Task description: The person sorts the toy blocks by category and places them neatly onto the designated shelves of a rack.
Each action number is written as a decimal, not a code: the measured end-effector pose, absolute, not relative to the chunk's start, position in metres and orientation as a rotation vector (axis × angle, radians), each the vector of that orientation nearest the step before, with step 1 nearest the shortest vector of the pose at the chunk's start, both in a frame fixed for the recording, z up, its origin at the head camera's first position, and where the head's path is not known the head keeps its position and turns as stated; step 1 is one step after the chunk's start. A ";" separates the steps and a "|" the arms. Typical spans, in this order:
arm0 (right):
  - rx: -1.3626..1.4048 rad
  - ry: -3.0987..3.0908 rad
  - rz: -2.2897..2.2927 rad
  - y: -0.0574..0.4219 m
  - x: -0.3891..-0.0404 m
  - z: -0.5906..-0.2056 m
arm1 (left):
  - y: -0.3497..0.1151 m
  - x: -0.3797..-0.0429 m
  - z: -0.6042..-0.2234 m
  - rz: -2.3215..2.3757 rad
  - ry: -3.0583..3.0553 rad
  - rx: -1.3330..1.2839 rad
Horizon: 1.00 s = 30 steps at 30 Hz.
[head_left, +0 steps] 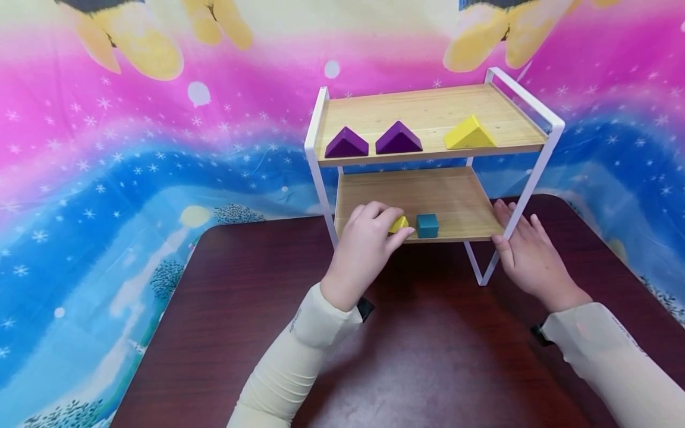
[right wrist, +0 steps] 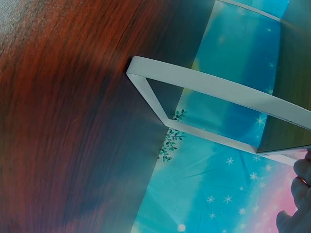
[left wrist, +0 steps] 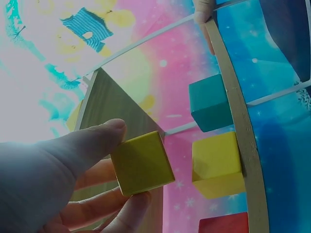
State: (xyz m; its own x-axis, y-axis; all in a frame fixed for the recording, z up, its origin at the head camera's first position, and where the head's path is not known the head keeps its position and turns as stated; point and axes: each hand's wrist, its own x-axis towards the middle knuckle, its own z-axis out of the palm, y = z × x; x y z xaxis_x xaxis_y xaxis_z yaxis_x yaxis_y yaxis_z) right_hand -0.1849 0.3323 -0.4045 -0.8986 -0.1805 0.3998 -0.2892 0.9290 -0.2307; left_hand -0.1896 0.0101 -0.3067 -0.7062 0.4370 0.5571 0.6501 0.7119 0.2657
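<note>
My left hand is at the front edge of the rack's lower shelf. It pinches a yellow cube between thumb and fingers, apart from the shelf in the left wrist view. Along that shelf's front edge stand a teal cube, a second yellow cube and a red cube; the hand hides the red one in the head view. My right hand rests at the rack's right side with extended fingers, its thumb at the lower shelf's front corner.
On the rack's upper shelf sit two purple triangular blocks and a yellow triangular block. The white metal frame stands on a dark red-brown table. A colourful printed cloth hangs behind.
</note>
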 end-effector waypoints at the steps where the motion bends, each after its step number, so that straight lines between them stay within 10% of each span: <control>1: 0.343 -2.710 0.407 0.332 -0.185 -0.405 | 0.011 -0.190 -0.307 -0.617 -2.452 -0.838; 30: 0.335 -2.717 0.435 0.331 -0.186 -0.405 | 0.038 -0.192 -0.301 -0.593 -2.339 -0.893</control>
